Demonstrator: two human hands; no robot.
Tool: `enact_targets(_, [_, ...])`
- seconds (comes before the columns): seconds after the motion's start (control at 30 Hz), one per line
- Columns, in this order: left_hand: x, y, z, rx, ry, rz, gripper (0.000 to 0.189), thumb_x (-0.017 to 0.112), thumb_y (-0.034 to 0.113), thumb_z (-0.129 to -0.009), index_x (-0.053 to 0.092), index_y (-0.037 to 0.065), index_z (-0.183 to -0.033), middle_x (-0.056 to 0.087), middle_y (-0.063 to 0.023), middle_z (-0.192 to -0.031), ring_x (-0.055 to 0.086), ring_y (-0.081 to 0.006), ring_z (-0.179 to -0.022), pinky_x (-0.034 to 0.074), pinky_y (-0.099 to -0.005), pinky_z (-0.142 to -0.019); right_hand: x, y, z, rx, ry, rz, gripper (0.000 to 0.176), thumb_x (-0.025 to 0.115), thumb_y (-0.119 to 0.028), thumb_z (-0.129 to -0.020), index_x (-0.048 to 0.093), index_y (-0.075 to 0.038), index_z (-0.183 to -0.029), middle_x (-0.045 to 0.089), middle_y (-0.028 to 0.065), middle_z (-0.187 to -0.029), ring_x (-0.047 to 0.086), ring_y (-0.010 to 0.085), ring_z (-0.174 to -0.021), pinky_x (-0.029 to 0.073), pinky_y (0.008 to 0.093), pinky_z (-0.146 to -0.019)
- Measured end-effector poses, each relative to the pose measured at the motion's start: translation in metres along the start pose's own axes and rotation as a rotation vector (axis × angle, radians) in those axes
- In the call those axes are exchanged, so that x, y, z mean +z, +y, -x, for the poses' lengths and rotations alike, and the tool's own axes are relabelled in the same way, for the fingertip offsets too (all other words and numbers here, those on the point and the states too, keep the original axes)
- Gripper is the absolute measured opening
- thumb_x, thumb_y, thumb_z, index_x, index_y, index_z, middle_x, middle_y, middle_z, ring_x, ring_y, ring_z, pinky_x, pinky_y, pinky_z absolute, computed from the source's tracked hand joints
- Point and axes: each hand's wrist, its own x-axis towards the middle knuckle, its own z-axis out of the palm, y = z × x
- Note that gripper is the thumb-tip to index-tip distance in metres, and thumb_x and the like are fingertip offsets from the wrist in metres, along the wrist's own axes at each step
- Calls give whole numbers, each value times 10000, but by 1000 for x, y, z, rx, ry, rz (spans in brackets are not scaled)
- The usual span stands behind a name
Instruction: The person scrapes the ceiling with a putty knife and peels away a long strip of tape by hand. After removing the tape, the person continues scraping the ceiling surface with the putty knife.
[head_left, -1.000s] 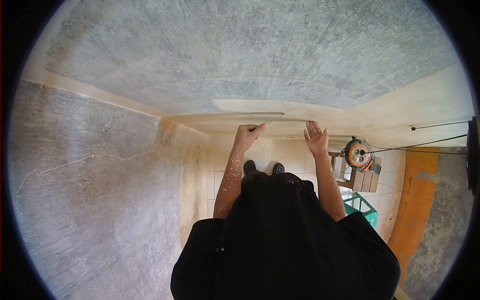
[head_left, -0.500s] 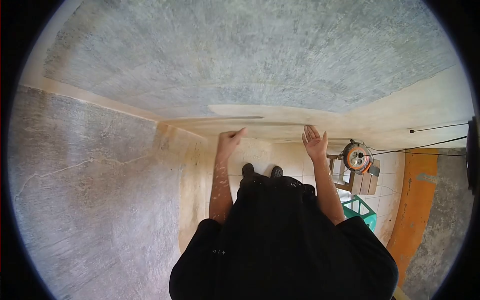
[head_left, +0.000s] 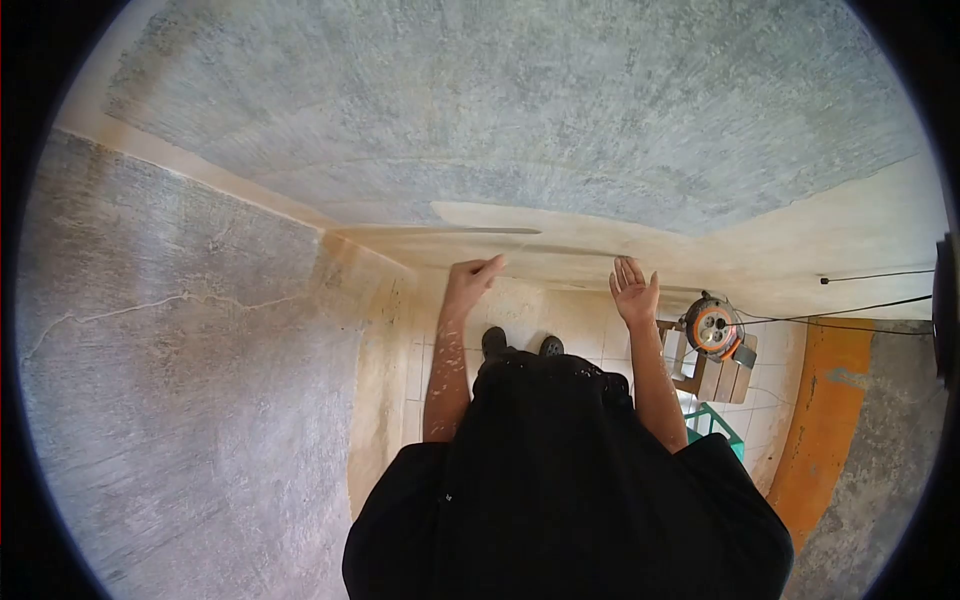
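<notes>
My left hand (head_left: 472, 284) is raised in front of me near the lower part of the wall (head_left: 560, 225), its fingers curled together; whether anything small is between them I cannot make out. Palm up with its fingers stretched out, my right hand (head_left: 635, 292) holds nothing. Pale flecks dot the left forearm. A grey rough patch (head_left: 480, 110) covers the wall above both hands, with a cream band below it.
A round orange and black cable reel (head_left: 712, 325) stands on a wooden stool (head_left: 725, 380) at the right, with a green plastic stool (head_left: 722, 425) below. Black cables (head_left: 860, 308) run rightwards. Another grey wall (head_left: 200, 400) rises at the left. Tiled floor lies around my shoes.
The view has shifted slightly. My left hand has moved a little to the right and turned, its fingers still curled. My right hand stays open, a touch further right and lower.
</notes>
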Motion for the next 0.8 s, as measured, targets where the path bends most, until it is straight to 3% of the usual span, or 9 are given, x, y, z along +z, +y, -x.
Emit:
enact_targets(0.07, [-50,-12,8,10,86,-66,483,669,398,-857,527,55,-548,412,61,-551,350,-53,-539,289,-265,-487,2,-2,1,11,-9,8,700,238,-560,-965,468,2,-1313,456,130,-1397,386,228,-1324,323,391,-1064])
enact_targets(0.13, [-91,-18,5,-104,154,-90,469,683,387,-850,550,49,-553,419,58,-546,350,-53,-534,292,-264,-488,-3,-4,1,22,-37,28,700,236,-560,-965,461,0,-1320,446,128,-1405,387,228,-1324,324,392,-1063])
enact_targets(0.2, [-107,-8,-1,-121,95,-122,458,694,385,-842,570,39,-569,426,55,-546,359,-53,-536,298,-261,-492,-3,-3,1,7,-49,39,695,234,-555,-968,459,1,-1320,448,130,-1403,389,227,-1322,327,394,-1062])
enact_targets(0.33, [-69,-14,-4,-5,48,-113,446,703,389,-834,604,23,-599,445,43,-546,382,-53,-543,319,-253,-503,-1,4,-2,-23,18,41,679,229,-541,-974,460,-5,-1321,447,122,-1406,390,224,-1322,329,395,-1059])
enact_targets(0.43, [-50,-21,-4,-22,36,-71,443,709,396,-825,620,15,-617,460,35,-552,398,-56,-551,334,-252,-510,0,13,-3,-56,46,3,667,225,-531,-978,454,-14,-1332,445,110,-1410,389,220,-1324,331,394,-1057])
enact_targets(0.57, [-117,-27,2,-88,198,-99,486,706,419,-819,563,33,-561,443,47,-534,376,-57,-521,323,-255,-498,2,10,-2,-50,36,15,654,225,-526,-980,461,-29,-1334,445,98,-1413,388,216,-1326,332,395,-1056])
enact_targets(0.67, [-139,-10,-6,-138,136,-217,490,708,404,-822,541,39,-542,439,47,-527,369,-60,-504,306,-250,-486,0,12,0,-66,41,25,641,226,-521,-981,468,-43,-1333,443,91,-1417,388,213,-1327,333,398,-1057])
enact_targets(0.8, [-103,-30,-13,-48,75,-129,461,717,383,-819,561,39,-554,431,48,-527,351,-63,-493,281,-248,-475,5,23,-1,-95,65,23,601,214,-493,-992,479,-73,-1331,456,54,-1411,406,206,-1315,349,406,-1051])
